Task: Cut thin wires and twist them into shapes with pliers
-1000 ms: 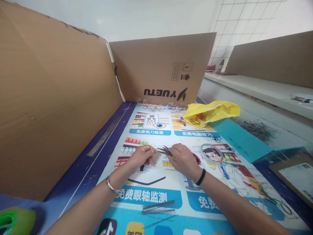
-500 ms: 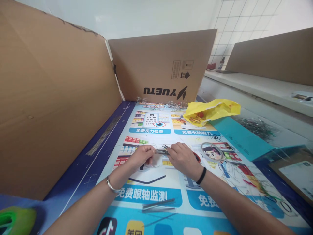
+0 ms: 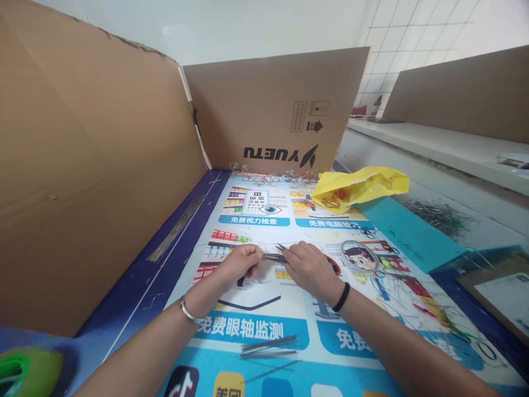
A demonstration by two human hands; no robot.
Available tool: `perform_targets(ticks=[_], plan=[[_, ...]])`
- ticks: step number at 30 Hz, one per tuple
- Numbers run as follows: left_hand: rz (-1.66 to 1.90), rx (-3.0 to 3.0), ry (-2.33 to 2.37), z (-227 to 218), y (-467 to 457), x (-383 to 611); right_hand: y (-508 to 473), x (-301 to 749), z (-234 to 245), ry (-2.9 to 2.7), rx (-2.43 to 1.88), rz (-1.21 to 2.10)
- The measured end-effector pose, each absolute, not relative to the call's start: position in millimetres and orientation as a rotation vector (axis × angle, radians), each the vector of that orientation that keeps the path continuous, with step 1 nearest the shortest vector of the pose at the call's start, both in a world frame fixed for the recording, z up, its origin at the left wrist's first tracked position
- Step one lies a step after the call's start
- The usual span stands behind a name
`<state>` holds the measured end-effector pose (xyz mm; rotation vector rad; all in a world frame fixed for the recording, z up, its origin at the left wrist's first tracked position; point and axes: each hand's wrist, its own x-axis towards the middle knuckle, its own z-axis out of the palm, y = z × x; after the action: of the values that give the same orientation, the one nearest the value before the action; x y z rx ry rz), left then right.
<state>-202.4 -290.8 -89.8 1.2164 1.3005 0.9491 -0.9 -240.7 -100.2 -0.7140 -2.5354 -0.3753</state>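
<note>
My right hand (image 3: 309, 271) is wrapped round a pair of slim-jawed pliers (image 3: 274, 257), with a bit of red handle showing past the palm. Two dark, pointed tips stick out towards the left, spread apart. My left hand (image 3: 243, 263) is closed in a pinch at the lower tip. A thin wire (image 3: 215, 242) seems to run out from its fingertips, though the part inside the fingers is hidden. Both hands are just above the printed mat (image 3: 256, 300). Closer to me lies a small bunch of dark, thin strips (image 3: 268, 347).
Cardboard panels (image 3: 268, 110) stand at the left and back. A bundle of thin rods (image 3: 176, 229) lies left. To the right are a yellow bag (image 3: 363, 184), a clear round tape roll (image 3: 359, 256), a teal box (image 3: 413, 234) and wire scraps (image 3: 438, 216). A green roll (image 3: 31, 372) sits front left.
Both hands and the pliers keep almost the same pose. The camera view has shifted very slightly.
</note>
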Motion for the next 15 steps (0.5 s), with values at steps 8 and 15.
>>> perform_targets(ticks=[8, 15], plan=[[0.973, 1.186, 1.31, -88.2, -292.2, -199.7, -241.6, -0.2, -100.0, -2.525, -0.71, -0.34], [0.982, 1.176, 1.303, -88.6, -292.2, -199.9, -242.0, -1.0, -98.6, -2.532, -0.703, -0.323]])
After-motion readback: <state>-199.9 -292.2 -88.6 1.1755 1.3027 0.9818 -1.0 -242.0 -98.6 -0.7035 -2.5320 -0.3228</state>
